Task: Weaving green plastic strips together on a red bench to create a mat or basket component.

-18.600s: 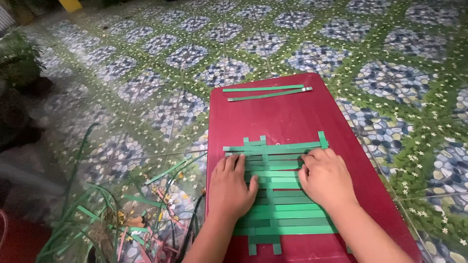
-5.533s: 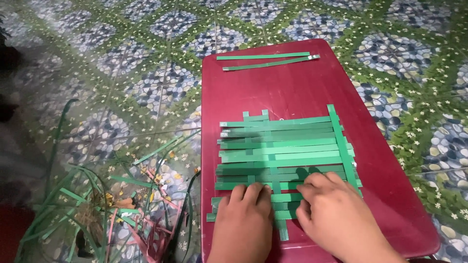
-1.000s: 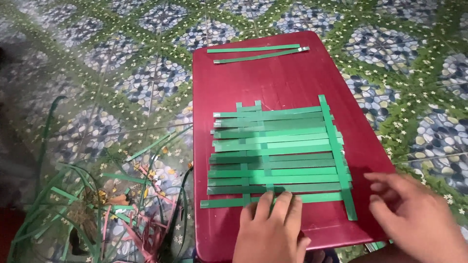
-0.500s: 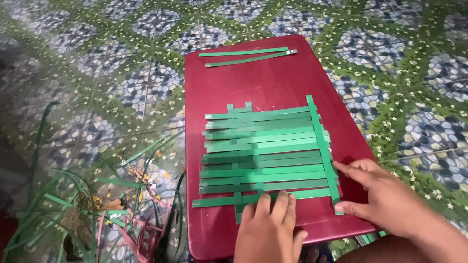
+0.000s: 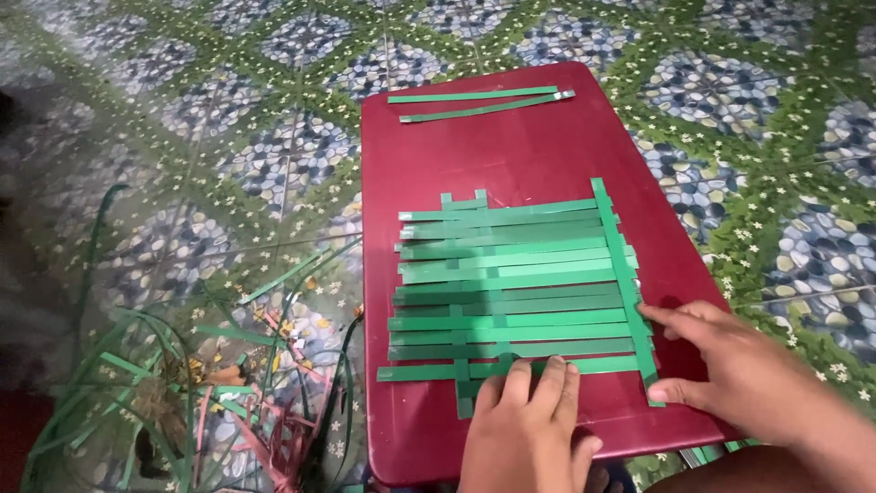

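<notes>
A woven mat of green strips (image 5: 511, 283) lies flat on a dark red board (image 5: 511, 155). My left hand (image 5: 525, 429) presses its fingertips on the mat's near edge, by the lower ends of the upright strips. My right hand (image 5: 730, 379) rests at the mat's right side, with finger and thumb at the long upright green strip (image 5: 625, 274) that crosses the ends of the horizontal strips. Two loose green strips (image 5: 479, 100) lie at the board's far edge.
The board sits on a floor patterned with blue pebbles and green bands (image 5: 730, 82). A heap of loose green and pink strips (image 5: 210, 402) lies on the floor to the left of the board.
My right hand has come in from the lower right to the mat's right edge and now touches the upright strip. My left hand stays on the near edge.
</notes>
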